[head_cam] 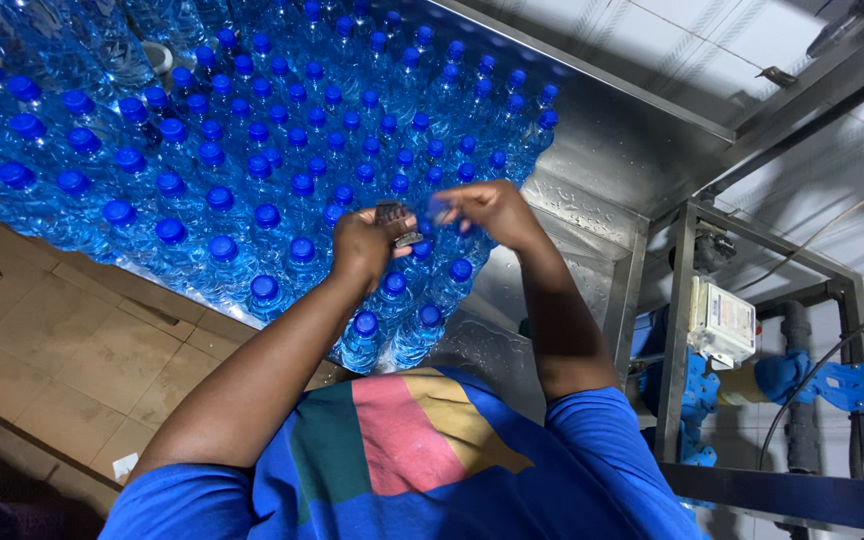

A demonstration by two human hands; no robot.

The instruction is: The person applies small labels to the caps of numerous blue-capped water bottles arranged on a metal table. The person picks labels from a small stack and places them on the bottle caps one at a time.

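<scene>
While bottles (252,150) crowd the steel table (602,160), left hand (364,243) clasps a small dark object (394,216), right hand (487,208) pinched, contents unclear

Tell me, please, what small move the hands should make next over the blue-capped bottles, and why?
Probably lower the small dark tool held in the left hand onto a near cap, since it sits just above the bottles with the right hand raised beside it, fingers blurred.

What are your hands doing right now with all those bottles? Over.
Left hand gripping a small dark tool. Right hand blurred, over the blue-capped bottles. Bottles packed tight on the metal table. Nothing blocking.
</scene>
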